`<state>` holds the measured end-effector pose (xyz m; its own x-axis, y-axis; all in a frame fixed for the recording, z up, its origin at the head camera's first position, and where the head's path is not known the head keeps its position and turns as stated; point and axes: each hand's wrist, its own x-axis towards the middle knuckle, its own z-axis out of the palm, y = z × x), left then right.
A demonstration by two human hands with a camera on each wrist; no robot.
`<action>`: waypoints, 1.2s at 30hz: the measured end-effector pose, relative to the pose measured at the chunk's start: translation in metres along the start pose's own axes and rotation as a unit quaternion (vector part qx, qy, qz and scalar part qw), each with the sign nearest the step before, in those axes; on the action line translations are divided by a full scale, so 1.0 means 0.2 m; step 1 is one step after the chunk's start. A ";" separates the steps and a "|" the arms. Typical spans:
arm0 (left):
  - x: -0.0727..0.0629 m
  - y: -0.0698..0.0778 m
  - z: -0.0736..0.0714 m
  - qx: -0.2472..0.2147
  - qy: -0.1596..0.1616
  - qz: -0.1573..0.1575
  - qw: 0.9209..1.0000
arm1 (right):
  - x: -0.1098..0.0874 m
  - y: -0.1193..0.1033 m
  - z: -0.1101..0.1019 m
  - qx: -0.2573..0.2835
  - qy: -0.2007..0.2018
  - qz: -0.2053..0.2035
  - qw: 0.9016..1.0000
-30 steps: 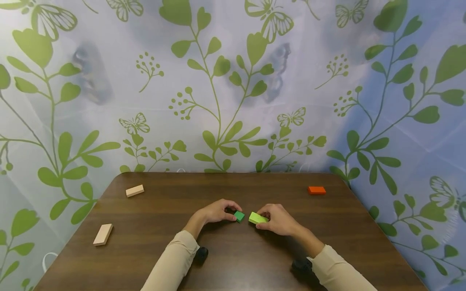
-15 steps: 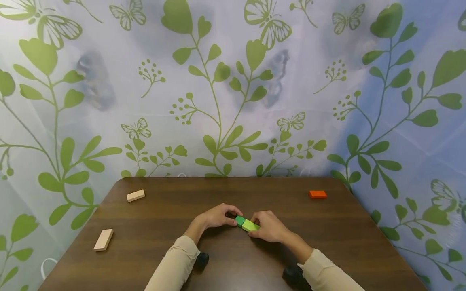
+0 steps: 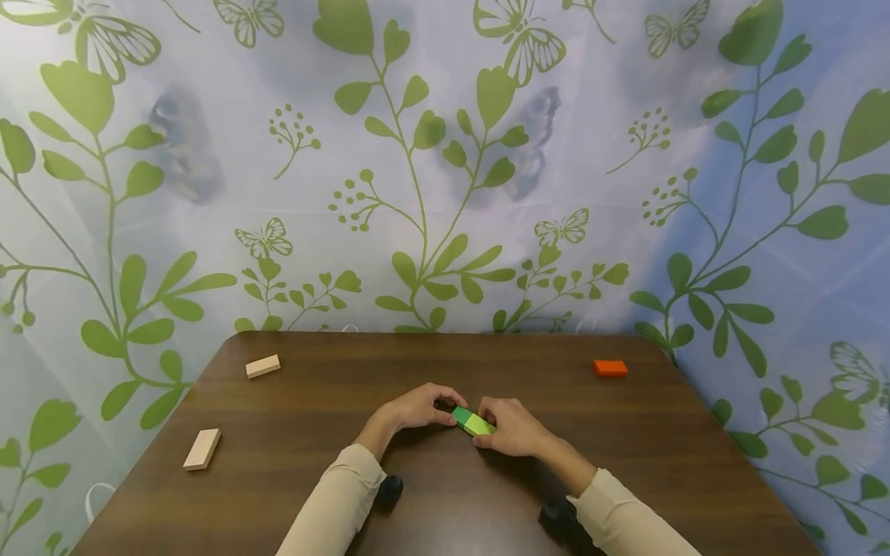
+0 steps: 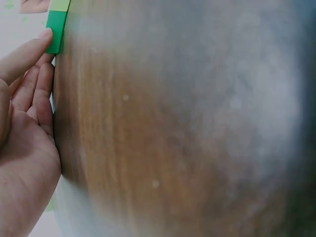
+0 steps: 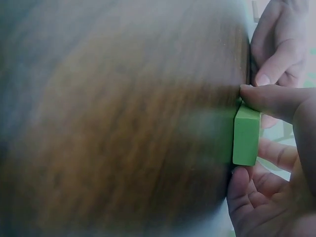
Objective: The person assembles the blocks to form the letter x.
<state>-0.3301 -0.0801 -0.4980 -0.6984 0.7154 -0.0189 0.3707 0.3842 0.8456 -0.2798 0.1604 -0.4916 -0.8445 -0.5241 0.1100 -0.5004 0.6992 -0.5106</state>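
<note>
Counted one desk (image 3: 445, 502). Tallied one dark green block (image 3: 462, 415), one lime green block (image 3: 478, 425), one orange block (image 3: 610, 368) and two pale wooden blocks (image 3: 202, 449) on it, and reached five blocks in all, two of them some shade of green. Counted one left hand (image 3: 420, 406) and one right hand (image 3: 514, 428), so reached two hands. Added two cream sleeves (image 3: 330, 502). Noted two black objects (image 3: 389, 493), one beside each sleeve. Made out at least seven green-outlined butterflies (image 3: 562, 226) on the patterned cloth (image 3: 306, 69).
</note>
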 end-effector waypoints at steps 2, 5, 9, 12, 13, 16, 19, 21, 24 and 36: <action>0.00 0.01 0.00 0.000 0.000 0.000 1.000 | 0.00 0.00 0.00 -0.003 -0.001 0.001 1.000; 0.00 0.01 -0.01 0.001 -0.003 0.000 1.000 | 0.00 0.00 -0.01 -0.009 -0.005 0.000 1.000; 0.00 0.00 -0.01 0.003 -0.005 0.000 1.000 | 0.01 0.00 -0.01 -0.008 -0.013 -0.003 1.000; 0.01 0.00 -0.01 -0.001 -0.004 0.004 1.000 | 0.02 0.02 -0.03 0.005 -0.021 -0.008 1.000; 0.01 0.00 -0.01 -0.003 -0.004 0.007 1.000 | 0.02 0.02 -0.04 0.007 -0.024 -0.010 1.000; 0.01 0.00 -0.01 -0.018 -0.002 0.007 1.000 | 0.04 0.05 -0.07 0.031 -0.035 -0.009 0.999; 0.00 0.00 -0.01 -0.033 0.004 0.003 0.999 | 0.06 0.08 -0.10 0.053 -0.057 0.006 0.997; 0.00 0.00 -0.01 -0.038 0.009 0.000 0.999 | 0.08 0.09 -0.13 0.073 -0.074 0.021 0.994; 0.00 -0.01 0.00 -0.044 0.024 0.001 0.999 | 0.10 0.12 -0.16 0.084 -0.094 0.036 0.991; -0.21 -0.02 -0.14 -0.060 0.086 -0.069 0.992 | 0.16 0.16 -0.18 0.164 -0.167 -0.004 0.972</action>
<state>-0.3202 -0.1275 -0.4858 -0.8358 0.5462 -0.0564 0.1952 0.3916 0.8992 -0.3299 0.1832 -0.4743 -0.7039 -0.6964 -0.1402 -0.3732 0.5305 -0.7611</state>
